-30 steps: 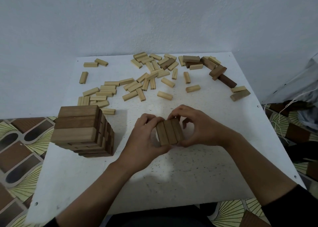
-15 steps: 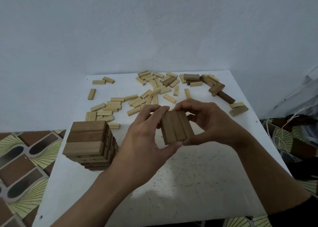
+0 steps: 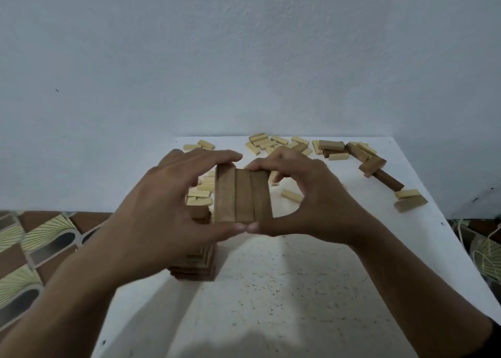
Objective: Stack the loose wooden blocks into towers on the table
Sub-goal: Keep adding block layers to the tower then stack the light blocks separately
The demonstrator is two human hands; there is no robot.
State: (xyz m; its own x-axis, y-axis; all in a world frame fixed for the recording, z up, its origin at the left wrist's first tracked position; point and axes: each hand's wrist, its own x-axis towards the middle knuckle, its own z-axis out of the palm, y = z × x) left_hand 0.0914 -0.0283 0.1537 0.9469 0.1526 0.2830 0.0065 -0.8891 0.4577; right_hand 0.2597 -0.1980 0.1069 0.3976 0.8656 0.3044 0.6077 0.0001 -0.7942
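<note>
A row of three brown wooden blocks (image 3: 242, 195) is held side by side in the air above the white table (image 3: 284, 290). My left hand (image 3: 168, 208) grips the row's left side, fingers over the far end and thumb under the near end. My right hand (image 3: 306, 200) grips its right side the same way. The two thumbs touch under the row. Just below and left of the row stands the block tower (image 3: 198, 260), mostly hidden behind my left hand. Several loose pale and brown blocks (image 3: 333, 151) lie scattered at the far side of the table.
A blue-white wall rises right behind the table. Dark blocks (image 3: 385, 178) and a pale pair (image 3: 409, 200) lie near the right edge. Patterned floor tiles (image 3: 35, 249) show at the left. Cords hang beside the table at the right (image 3: 488, 238).
Both hands lifted the three-block row off the table and carried it up and left, over toward the tower. The camera tilted up, so more wall shows.
</note>
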